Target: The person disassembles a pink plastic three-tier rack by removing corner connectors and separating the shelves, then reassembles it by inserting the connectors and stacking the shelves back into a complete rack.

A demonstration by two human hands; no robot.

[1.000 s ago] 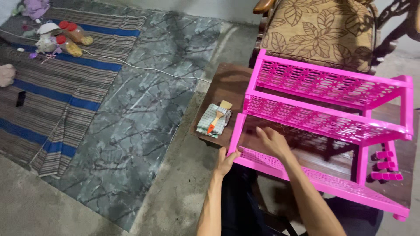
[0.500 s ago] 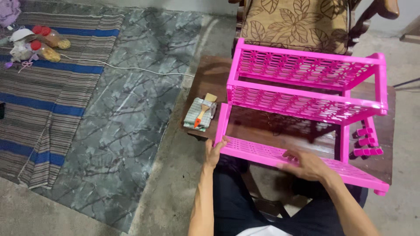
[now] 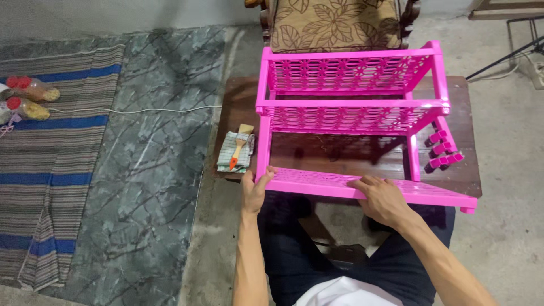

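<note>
Right hand slid left, spread flat on pink rack; left hand grips its corner over wooden table.

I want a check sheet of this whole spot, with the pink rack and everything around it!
Surface: dark wooden table, rack lying on it.
Job's things: pink plastic shelf rack on its side; loose pink pegs beside it.
Clutter: paintbrush on folded cloth; bottles on striped mat.
Hands: left hand grips rack's corner; right hand flat on nearest shelf.
Cables: white cord across floor; dark cable far right.
Surroundings: leaf-patterned chair, grey marbled sheet, concrete floor.
</note>
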